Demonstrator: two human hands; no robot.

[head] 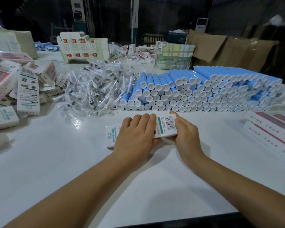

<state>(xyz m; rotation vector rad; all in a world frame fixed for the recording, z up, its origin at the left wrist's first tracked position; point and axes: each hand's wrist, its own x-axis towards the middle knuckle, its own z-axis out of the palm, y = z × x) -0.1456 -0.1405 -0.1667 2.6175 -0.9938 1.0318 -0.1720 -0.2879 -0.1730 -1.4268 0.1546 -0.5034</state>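
Seen from the head camera, the white carton point(167, 127) lies flat on the table point(89, 170), right in front of the person, barcode end to the right. The left hand point(135, 134) is laid across its middle, fingers over the top and thumb tucked at the near edge, clamping it, I'd guess so it won't slide. The right hand point(186, 132) wraps the barcode end, fingers up at the small flap point(172, 114), which looks about to be tucked in. Neither hand is free.

Just behind the carton a stacked bank of blue tubes point(204, 89) runs off to the right, caps facing us. Left of it sprawls a heap of bagged brush heads point(97, 89). Filled boxes point(28, 94) are piled loosely at far left, and flat cartons point(270, 129) lie at the right edge. Nothing blocks the hands, though the tube bank stands close behind the flap.
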